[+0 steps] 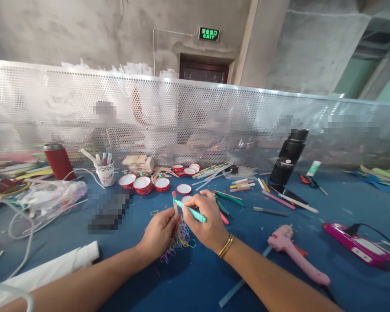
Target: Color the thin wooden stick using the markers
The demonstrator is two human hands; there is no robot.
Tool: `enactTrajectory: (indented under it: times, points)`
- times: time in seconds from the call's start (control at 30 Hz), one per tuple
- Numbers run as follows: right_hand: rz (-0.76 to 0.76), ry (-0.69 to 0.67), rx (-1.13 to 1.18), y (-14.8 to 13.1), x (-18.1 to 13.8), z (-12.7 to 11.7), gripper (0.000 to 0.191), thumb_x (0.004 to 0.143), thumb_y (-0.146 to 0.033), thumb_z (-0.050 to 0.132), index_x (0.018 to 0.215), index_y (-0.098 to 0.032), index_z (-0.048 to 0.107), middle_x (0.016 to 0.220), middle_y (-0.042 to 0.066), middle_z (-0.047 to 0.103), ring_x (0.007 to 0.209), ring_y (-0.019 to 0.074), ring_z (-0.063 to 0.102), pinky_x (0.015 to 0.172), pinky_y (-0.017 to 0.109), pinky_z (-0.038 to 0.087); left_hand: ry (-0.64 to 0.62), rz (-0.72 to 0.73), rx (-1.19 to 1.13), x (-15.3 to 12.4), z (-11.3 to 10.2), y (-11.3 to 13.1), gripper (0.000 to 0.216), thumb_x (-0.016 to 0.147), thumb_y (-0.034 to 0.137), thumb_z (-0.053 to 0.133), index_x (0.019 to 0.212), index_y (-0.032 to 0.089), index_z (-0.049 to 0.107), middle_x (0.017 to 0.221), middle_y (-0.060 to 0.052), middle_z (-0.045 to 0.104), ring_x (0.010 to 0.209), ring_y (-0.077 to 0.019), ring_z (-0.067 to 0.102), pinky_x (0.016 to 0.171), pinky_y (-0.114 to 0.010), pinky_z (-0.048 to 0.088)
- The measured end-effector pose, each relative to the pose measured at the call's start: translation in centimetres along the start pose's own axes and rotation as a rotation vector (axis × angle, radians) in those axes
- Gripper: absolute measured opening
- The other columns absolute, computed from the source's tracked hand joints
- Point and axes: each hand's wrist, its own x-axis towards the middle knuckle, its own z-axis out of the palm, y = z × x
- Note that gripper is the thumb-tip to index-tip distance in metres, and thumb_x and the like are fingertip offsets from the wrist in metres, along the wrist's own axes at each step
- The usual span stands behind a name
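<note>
My left hand [160, 234] is closed in a pinch on an upright wooden craft stick [174, 202] with a pink tip. My right hand [205, 221], with a gold bracelet at the wrist, is closed on a teal stick [191, 211] that crosses the wooden one. Both hands meet above a pile of coloured rubber bands [178, 242] on the blue table [188, 277]. A single yellow band [154, 212] lies just left of my hands.
Red-rimmed round lids [143, 184] and coloured sticks [243, 185] lie beyond my hands. A pink glue gun [292, 253], green pliers [225, 201], a black bottle [289, 157], a red can [58, 161], a pen cup [105, 172] and a paper roll [52, 271] surround them. A perforated metal screen [195, 117] closes the back.
</note>
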Motion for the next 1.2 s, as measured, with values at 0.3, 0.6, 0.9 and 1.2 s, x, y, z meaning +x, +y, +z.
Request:
enactTrajectory:
  times: [0.3, 0.6, 0.9, 1.2]
  points:
    - [-0.001, 0.005, -0.009, 0.01, 0.0, -0.1, 0.011, 0.087, -0.023, 0.056, 0.076, -0.022, 0.054, 0.066, -0.005, 0.062, 0.063, 0.0124, 0.055, 0.098, 0.04, 0.034, 0.004, 0.0, 0.006, -0.07, 0.12, -0.05, 0.04, 0.094, 0.046, 0.039, 0.065, 0.02, 0.046, 0.054, 0.003, 0.052, 0.049, -0.0115, 0.046, 0.05, -0.023, 0.033]
    - [-0.002, 0.007, -0.014, -0.02, 0.04, -0.12, 0.012, 0.087, -0.023, 0.055, 0.076, -0.023, 0.055, 0.067, -0.004, 0.063, 0.064, 0.0138, 0.056, 0.093, 0.038, 0.038, 0.003, -0.001, -0.003, -0.04, 0.14, -0.04, 0.041, 0.094, 0.046, 0.039, 0.064, 0.02, 0.046, 0.052, 0.003, 0.051, 0.049, -0.0116, 0.046, 0.05, -0.022, 0.034]
    - [-0.008, 0.031, -0.014, -0.04, -0.07, -0.03, 0.01, 0.087, -0.023, 0.056, 0.077, -0.023, 0.055, 0.067, -0.003, 0.062, 0.065, 0.0141, 0.055, 0.094, 0.039, 0.037, 0.009, 0.009, 0.017, -0.09, 0.09, -0.05, 0.04, 0.095, 0.045, 0.038, 0.065, 0.02, 0.047, 0.053, 0.003, 0.052, 0.051, -0.0124, 0.048, 0.052, -0.023, 0.035]
    - [-0.007, 0.017, -0.023, -0.14, -0.08, 0.05, 0.011, 0.087, -0.023, 0.056, 0.076, -0.023, 0.054, 0.067, -0.004, 0.062, 0.063, 0.0131, 0.055, 0.095, 0.039, 0.037, 0.015, -0.013, 0.001, 0.02, 0.06, 0.01, 0.04, 0.094, 0.046, 0.039, 0.065, 0.019, 0.046, 0.055, 0.003, 0.052, 0.05, -0.0117, 0.046, 0.051, -0.023, 0.034]
